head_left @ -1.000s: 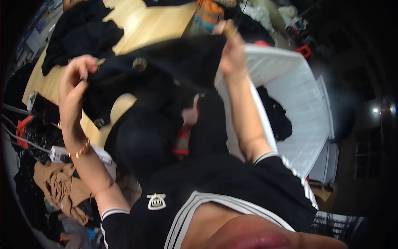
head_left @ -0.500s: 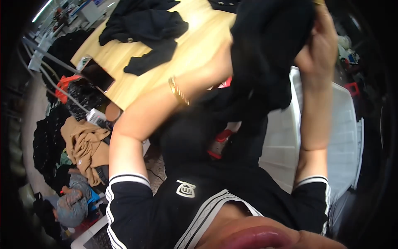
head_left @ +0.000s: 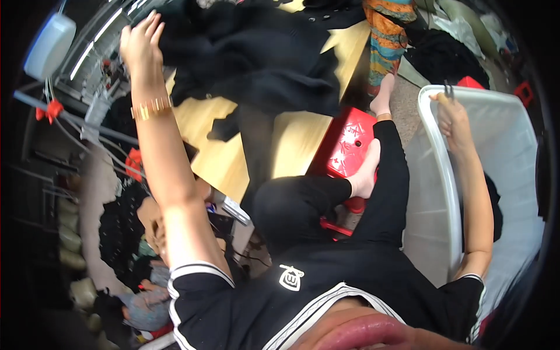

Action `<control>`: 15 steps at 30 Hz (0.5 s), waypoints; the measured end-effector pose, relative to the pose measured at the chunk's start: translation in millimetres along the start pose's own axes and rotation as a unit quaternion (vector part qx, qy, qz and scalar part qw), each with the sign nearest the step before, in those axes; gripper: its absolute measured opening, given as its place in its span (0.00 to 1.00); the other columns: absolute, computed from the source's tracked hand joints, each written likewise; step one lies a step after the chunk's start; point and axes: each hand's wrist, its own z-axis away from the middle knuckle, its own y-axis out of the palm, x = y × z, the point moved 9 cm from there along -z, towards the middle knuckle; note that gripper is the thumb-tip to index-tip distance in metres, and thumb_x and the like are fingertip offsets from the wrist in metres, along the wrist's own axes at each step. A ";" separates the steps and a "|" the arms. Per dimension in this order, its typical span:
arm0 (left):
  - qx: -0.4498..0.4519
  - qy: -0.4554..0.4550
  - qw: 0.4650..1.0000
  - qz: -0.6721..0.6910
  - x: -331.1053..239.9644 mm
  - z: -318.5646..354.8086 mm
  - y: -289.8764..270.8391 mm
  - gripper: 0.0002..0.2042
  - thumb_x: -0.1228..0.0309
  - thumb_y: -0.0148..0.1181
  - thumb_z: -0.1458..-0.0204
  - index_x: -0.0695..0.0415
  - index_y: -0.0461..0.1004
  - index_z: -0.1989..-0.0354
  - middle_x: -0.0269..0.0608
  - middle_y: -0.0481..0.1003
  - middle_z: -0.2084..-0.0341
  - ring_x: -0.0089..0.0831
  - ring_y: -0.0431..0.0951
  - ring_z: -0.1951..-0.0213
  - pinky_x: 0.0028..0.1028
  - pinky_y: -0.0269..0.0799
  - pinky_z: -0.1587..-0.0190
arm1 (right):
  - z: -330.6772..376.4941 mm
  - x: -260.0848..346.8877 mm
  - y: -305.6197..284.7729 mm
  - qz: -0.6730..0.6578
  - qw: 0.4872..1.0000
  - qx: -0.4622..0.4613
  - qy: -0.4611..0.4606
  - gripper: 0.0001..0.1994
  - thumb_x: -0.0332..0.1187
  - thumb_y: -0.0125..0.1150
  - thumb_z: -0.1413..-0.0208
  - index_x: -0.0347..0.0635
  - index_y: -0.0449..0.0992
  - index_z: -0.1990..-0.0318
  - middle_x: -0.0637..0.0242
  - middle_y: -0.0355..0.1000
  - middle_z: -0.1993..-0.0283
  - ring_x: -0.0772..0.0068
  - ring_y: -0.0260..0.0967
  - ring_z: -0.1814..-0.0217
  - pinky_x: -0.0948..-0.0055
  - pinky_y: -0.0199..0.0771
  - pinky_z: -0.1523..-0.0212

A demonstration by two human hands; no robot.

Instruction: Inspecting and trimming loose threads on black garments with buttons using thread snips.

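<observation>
Black garment under left hand; right hand on white bin

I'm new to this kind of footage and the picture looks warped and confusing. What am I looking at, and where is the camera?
The camera sits on a person's head and looks down with a fisheye lens, so edges bend. No machine: two bare hands. The left hand, with a gold bracelet on its wrist, reaches up to a black garment lying on a wooden table. The right hand pinches a small dark clip-like thing at the rim of a white plastic bin. Below, the person's legs are folded on a red stool.
</observation>
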 end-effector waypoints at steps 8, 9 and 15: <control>0.108 0.471 0.824 0.297 -228.0 256.2 72.0 0.20 0.54 0.57 0.45 0.62 0.79 0.71 0.60 0.66 0.42 0.57 0.62 0.38 0.54 0.38 0.28 | 0.7 -62.3 -2.0 0.019 0.999 0.006 0.026 0.13 0.43 0.56 0.36 0.42 0.77 0.58 0.86 0.50 0.84 0.93 0.40 0.87 0.84 0.36 0.86; 0.163 0.447 0.762 0.438 -231.2 280.6 81.7 0.24 0.49 0.54 0.44 0.59 0.75 0.52 0.54 0.69 0.44 0.61 0.64 0.40 0.57 0.43 0.30 | 1.4 -65.3 0.3 0.044 0.998 0.014 0.041 0.14 0.42 0.55 0.35 0.41 0.76 0.59 0.86 0.50 0.84 0.93 0.39 0.87 0.84 0.35 0.86; 0.258 -0.698 0.507 0.435 142.9 516.2 258.5 0.37 0.31 0.51 0.53 0.53 0.77 0.51 0.38 0.76 0.53 0.38 0.73 0.48 0.40 0.62 0.40 | 10.9 -58.8 8.7 0.091 0.994 0.010 0.057 0.13 0.43 0.57 0.37 0.43 0.76 0.59 0.85 0.51 0.83 0.92 0.40 0.87 0.83 0.37 0.85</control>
